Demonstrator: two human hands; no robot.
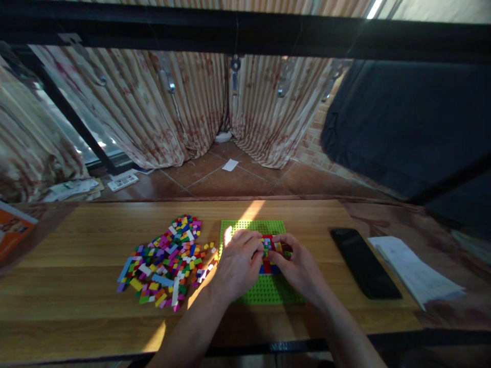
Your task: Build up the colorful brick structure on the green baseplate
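Observation:
A green studded baseplate (264,295) lies on the table, carrying a low build of coloured toy bricks (267,267) in red, blue, yellow and other colours. My left hand (240,260) covers the build's left side, its fingers curled and the tips pressed against the bricks. From the right, my right hand (301,263) grips the build's other side between thumb and fingers. Both hands hide part of the build, so a single loose brick between the fingertips cannot be made out. To the left of the plate spreads a large pile of loose toy bricks (164,260).
On the wooden table (84,286), a black phone (364,263) lies at the right, beside white papers (416,268). A dark metal bar (245,30) with hanging hooks crosses above. Curtains (192,102) and a tiled floor (253,179) are beyond the table's far edge.

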